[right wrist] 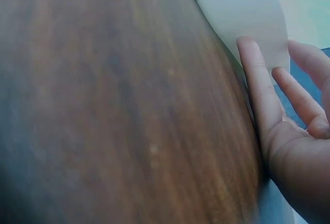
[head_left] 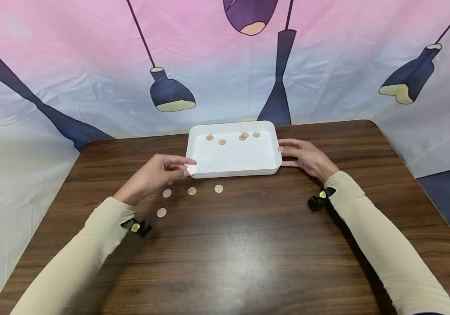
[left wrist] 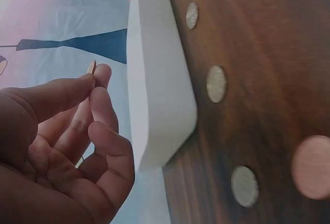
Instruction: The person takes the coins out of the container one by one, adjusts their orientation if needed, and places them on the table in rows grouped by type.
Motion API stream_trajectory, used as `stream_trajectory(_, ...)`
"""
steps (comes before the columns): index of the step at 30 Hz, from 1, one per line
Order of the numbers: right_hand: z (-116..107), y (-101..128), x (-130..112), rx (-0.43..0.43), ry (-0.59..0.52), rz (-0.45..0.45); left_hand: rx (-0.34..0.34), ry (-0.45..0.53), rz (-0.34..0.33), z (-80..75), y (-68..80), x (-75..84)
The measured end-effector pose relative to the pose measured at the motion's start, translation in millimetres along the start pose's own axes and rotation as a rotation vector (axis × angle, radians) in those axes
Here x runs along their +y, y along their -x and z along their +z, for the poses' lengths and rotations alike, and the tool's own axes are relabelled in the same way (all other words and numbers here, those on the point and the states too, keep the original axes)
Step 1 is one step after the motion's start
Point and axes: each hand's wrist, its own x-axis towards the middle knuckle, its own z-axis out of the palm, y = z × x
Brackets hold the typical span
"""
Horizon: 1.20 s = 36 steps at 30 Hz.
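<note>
My left hand [head_left: 158, 174] pinches a coin [left wrist: 92, 67] between thumb and fingertips, at the front left corner of a white tray [head_left: 234, 172]. In the head view that coin shows bright and overlaps the rim. Against the tray's right side rests my right hand [head_left: 303, 157], its fingers extended along the outer wall, as the right wrist view also shows. Inside the tray, several coins lie toward the back, among them a copper coin [head_left: 222, 142] and a silvery coin [head_left: 256, 135]. Two coins there overlap.
On the brown wooden table [head_left: 248, 245], in front of the tray, lie silvery coins, such as one coin [head_left: 218, 189] and another [head_left: 192, 191], plus a copper coin [head_left: 162, 212] closer to me. A cloth backdrop [head_left: 217, 65] printed with lamps hangs behind the table.
</note>
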Motion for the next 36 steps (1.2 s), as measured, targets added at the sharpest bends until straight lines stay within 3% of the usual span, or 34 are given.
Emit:
stream_trajectory(2, -1, 0, 0, 0.000, 0.002, -0.001, 0.001, 0.005, -0.003, 0.7, 7.2, -5.1)
stream_trajectory(7, -4, 1, -1, 0.007, 0.004, -0.004, -0.010, 0.130, -0.008, 8.0, 18.3, -20.3)
stream_trajectory(17, -5, 2, -1, 0.004, 0.014, -0.004, -0.078, 0.150, -0.092, 23.8, 28.2, -44.2)
stream_trajectory(25, -7, 1, -1, 0.003, 0.002, -0.005, -0.105, -0.014, -0.039, 31.5, 29.9, -48.2)
stream_trajectory(30, -6, 0, 0, 0.009, -0.006, -0.005, -0.135, -0.053, -0.006, 35.1, 31.0, -49.7)
stream_trajectory(36, -3, -3, 2, -0.015, -0.008, -0.025, -0.068, -0.203, 0.076, 38.5, 35.8, -52.2)
